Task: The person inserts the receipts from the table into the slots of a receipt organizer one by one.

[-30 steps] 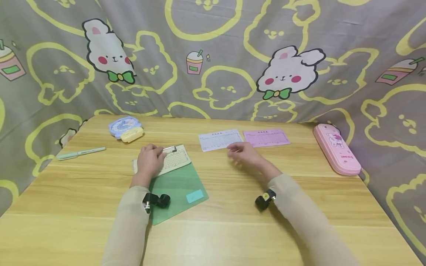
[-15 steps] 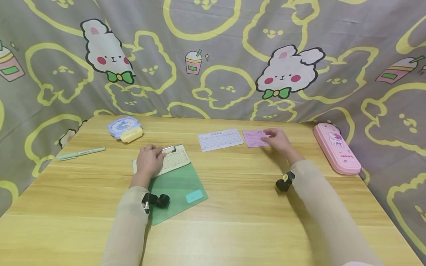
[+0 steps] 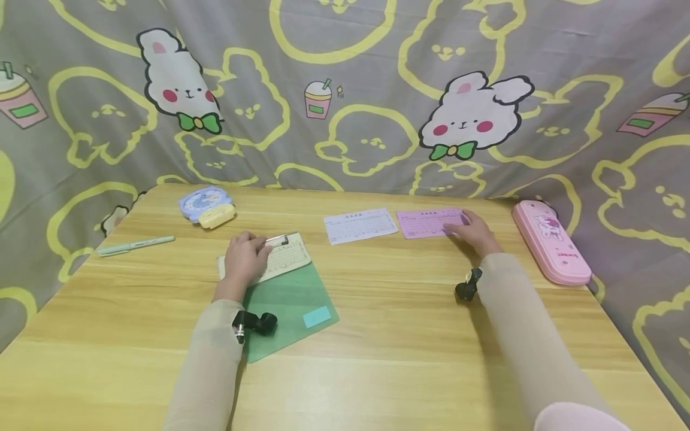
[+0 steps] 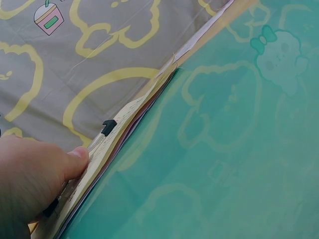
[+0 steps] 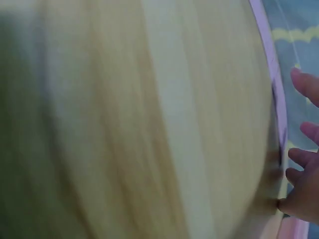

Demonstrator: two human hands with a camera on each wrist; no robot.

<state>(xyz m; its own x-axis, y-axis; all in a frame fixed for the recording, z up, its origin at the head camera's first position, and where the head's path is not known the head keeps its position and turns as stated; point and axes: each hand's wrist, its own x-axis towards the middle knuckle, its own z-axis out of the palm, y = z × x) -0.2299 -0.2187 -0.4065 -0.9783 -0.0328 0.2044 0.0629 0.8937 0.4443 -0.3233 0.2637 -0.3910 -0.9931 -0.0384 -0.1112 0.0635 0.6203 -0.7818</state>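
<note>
My left hand (image 3: 245, 260) grips the top of a green clipboard (image 3: 286, 317) at its metal clip (image 3: 277, 240). Under the clip lies a cream printed form (image 3: 286, 257); in the left wrist view the thumb bears on the clip, and other paper edges show beneath the cream sheet (image 4: 112, 149). At the right end of a pink printed form (image 3: 426, 224), my right hand (image 3: 477, 232) has its fingers spread, thumb over the sheet and fingers by its far corner. The right wrist view shows the fingers (image 5: 304, 157) apart, beside the form's thin pink edge (image 5: 274, 74).
A white-lilac form (image 3: 360, 226) lies left of the pink one. To the right is a pink pencil case (image 3: 551, 242). Back left are a blue clock-like item (image 3: 205, 202) and a small yellow piece (image 3: 217, 216), with a pale green pen (image 3: 136, 245) nearby. A patterned curtain (image 3: 372, 161) hangs behind.
My right hand has moved right, from beside the white-lilac form, across the pink form to its right end. My left hand stays on the clipboard's clip.
</note>
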